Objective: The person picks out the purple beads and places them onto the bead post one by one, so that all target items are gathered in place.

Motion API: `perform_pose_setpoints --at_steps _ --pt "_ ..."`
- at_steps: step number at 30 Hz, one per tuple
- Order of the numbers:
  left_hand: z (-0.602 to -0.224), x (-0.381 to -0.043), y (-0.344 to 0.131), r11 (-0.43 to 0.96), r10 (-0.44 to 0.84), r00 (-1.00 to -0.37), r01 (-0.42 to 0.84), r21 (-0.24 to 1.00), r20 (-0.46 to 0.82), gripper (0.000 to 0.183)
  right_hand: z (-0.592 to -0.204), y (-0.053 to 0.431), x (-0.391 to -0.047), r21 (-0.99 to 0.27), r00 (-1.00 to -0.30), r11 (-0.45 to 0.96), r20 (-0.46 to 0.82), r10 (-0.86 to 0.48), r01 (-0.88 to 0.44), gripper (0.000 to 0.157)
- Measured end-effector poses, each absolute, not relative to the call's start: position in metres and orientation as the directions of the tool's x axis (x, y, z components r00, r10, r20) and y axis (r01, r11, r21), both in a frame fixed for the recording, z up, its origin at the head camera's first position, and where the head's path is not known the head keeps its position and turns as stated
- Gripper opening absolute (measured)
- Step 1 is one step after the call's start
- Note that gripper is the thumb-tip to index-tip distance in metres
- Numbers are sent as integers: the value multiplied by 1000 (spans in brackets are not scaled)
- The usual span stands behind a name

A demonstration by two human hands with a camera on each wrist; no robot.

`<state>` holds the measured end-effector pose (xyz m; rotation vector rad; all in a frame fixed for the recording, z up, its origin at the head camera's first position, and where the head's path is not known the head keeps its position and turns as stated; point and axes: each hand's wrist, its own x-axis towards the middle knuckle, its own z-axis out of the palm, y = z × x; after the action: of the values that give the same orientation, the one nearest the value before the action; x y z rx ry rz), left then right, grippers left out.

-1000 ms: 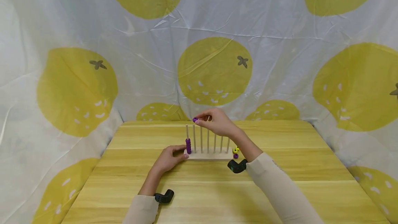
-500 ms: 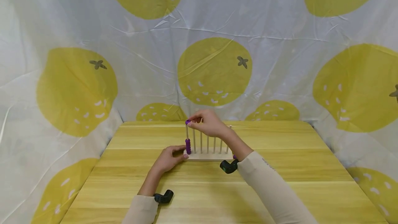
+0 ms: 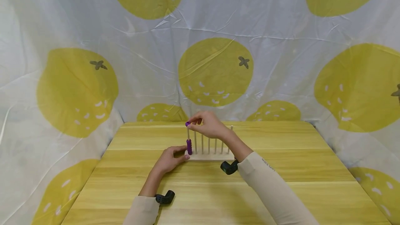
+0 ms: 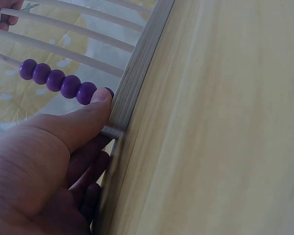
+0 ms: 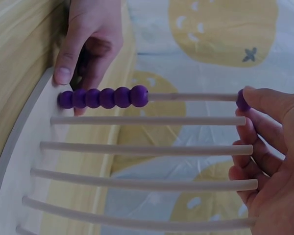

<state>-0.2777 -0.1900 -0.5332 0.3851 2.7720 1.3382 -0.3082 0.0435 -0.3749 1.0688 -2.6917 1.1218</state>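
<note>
A wooden peg rack stands on the table, with a row of thin upright pegs [image 5: 147, 149] on a pale flat base [image 3: 210, 157]. Several purple beads [image 5: 107, 98] are stacked low on its leftmost peg. My right hand [image 3: 207, 124] pinches another purple bead [image 5: 242, 100] between thumb and forefinger, at the tip of that same peg. Whether the peg has entered the bead's hole is hard to tell. At the rack's left end my left hand [image 3: 168, 159] grips the base, thumb [image 4: 102, 95] near the lowest bead and fingers on the other side.
The rack sits on a wood-grain table [image 3: 193, 190]. Behind and around it hangs a pale cloth [image 3: 275, 79] with large yellow fruit prints. The other visible pegs carry no beads. My right wrist, wearing a black camera [image 3: 229, 167], covers the area off the rack's right end.
My right hand has carried its bead left and slightly down, onto the tip of the leftmost peg. Loose yellow and purple beads beside the rack are now hidden. My left hand stays put.
</note>
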Motion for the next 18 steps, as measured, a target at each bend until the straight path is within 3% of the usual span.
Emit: perform_pose_setpoints --at_steps 18 --pt "-535 -279 -191 605 233 -970 200 771 69 47 -375 51 -307 -624 -765 494 285 -578 -606 26"
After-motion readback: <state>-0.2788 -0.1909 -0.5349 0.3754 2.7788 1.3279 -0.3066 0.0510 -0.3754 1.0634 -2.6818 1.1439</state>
